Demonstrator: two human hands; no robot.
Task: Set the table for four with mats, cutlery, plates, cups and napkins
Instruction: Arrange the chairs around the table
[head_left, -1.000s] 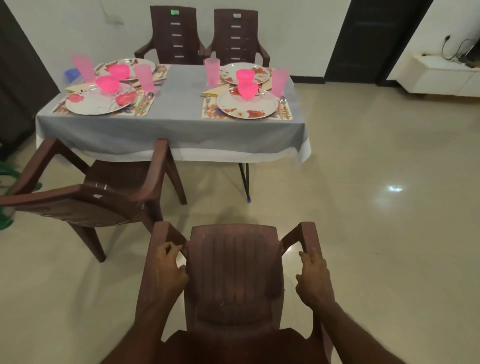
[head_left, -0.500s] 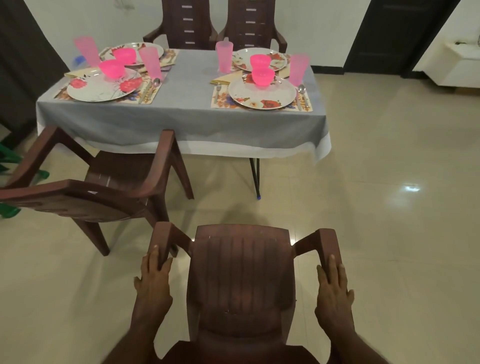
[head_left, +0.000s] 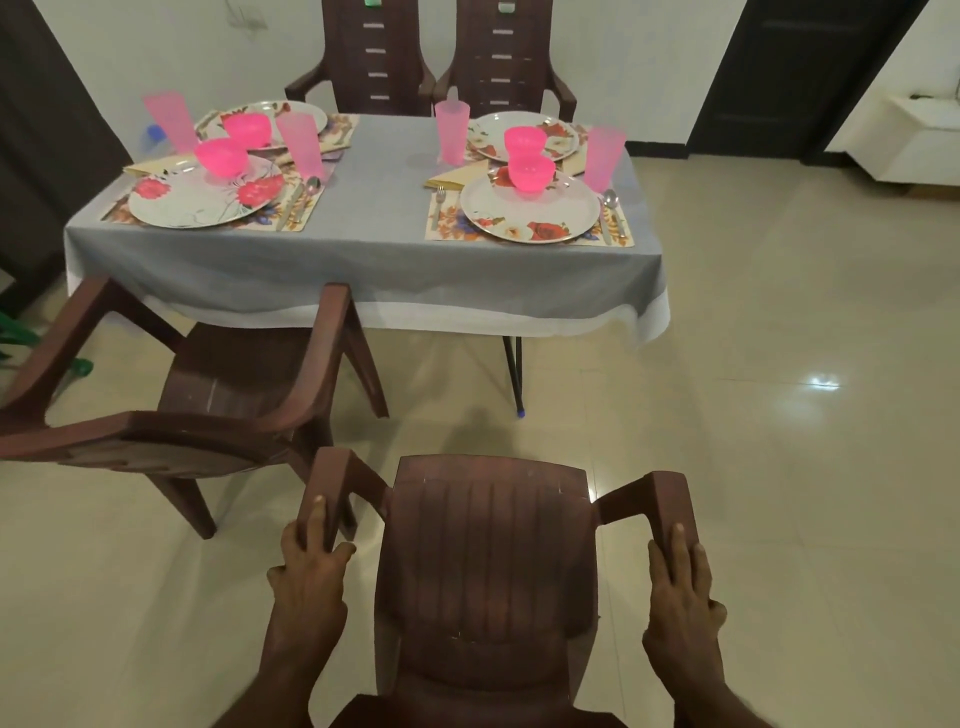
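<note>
Brown chair (head_left: 488, 561) gripped at both armrests: left hand (head_left: 309, 577), right hand (head_left: 683, 592). Second chair (head_left: 208, 405) stands left, against table (head_left: 363, 260). Plates (head_left: 530, 208), pink cups (head_left: 452, 132), mats, cutlery, napkins laid.

Left hand (head_left: 310, 574) and right hand (head_left: 681, 587) grip the armrests of a brown chair (head_left: 485, 561) facing the set tabletop (head_left: 374, 228).

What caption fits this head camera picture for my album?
Both hands, left and right, grip a brown chair facing the set table.
</note>
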